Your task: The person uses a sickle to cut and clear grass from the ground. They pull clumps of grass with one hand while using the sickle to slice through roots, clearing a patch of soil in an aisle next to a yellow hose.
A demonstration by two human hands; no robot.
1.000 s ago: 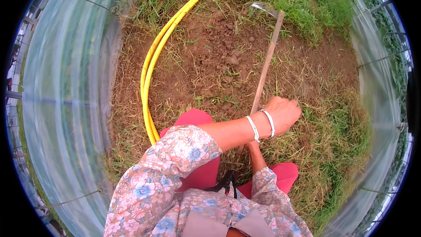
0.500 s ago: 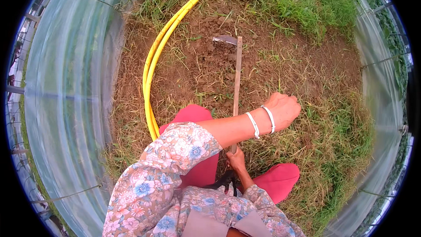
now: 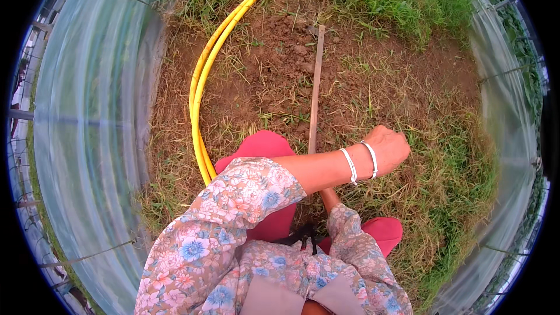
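- The tool's wooden handle (image 3: 317, 93) stands out over the brown soil (image 3: 350, 90), its far end pointing away from the person, its near part hidden behind the left forearm (image 3: 321, 169).
- At the handle's far end the metal head is too indistinct against the soil to make out clearly.
- The left hand (image 3: 387, 148) is well to the right of the handle, above the grass, fingers curled under into a fist; whether anything is inside it cannot be told.
- Two white bands circle the left wrist, also to the right of the handle: one band (image 3: 350, 166) nearer the handle, the other (image 3: 370, 159) nearer the hand.
- The right hand is hidden behind the left forearm, below the handle's visible part; its grip and how far open it is cannot be told. Only the right wrist (image 3: 330, 198) and a floral sleeve (image 3: 347, 227) show.
- Crumbled earth (image 3: 286, 52) lies just left of the handle's far end.
- A pair of yellow hoses (image 3: 198, 90) curves along the ground, well left of the handle.
- Green grass (image 3: 402, 0) grows beyond the handle and to its right.
- Clear plastic sheeting (image 3: 87, 111) stands far left of the handle, with more sheeting (image 3: 507, 122) far right.
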